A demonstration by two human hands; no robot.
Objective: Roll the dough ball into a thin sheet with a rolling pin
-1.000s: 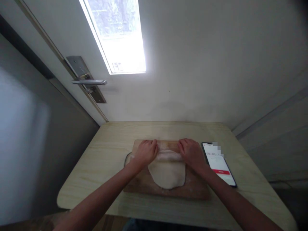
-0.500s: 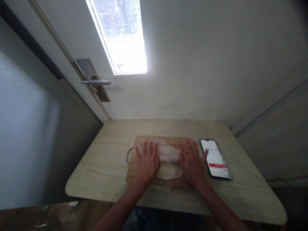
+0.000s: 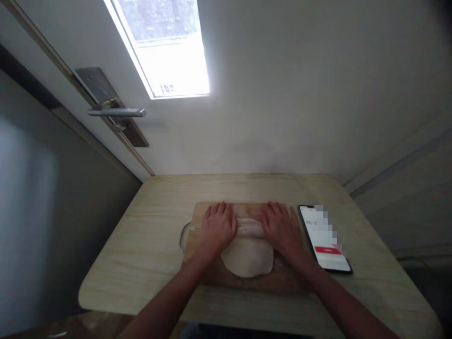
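Observation:
A pale sheet of dough (image 3: pixel 249 261) is spread on a wooden cutting board (image 3: pixel 226 281), its rounded near edge toward me. Across its far part lies a rolling pin (image 3: pixel 251 229), whose middle shows between my hands. My left hand (image 3: pixel 219 228) is over the pin's left end, fingers curled forward over it. Over the right end, my right hand (image 3: pixel 281 229) bears down the same way. Both palms hide the pin's ends and some of the dough's sides.
The board has a metal loop handle (image 3: pixel 182 237) at its left. To the right, a phone (image 3: pixel 323 240) with a lit, partly blurred screen rests on the light wooden table (image 3: pixel 134 249). Behind the table stands a door with a lever handle (image 3: pixel 116 112) and a bright window (image 3: pixel 169 61).
Both hands have moved the rolling pin away from me toward the dough's far edge, and my fingers curl more. More dough shows on the near side. The camera view has shifted slightly.

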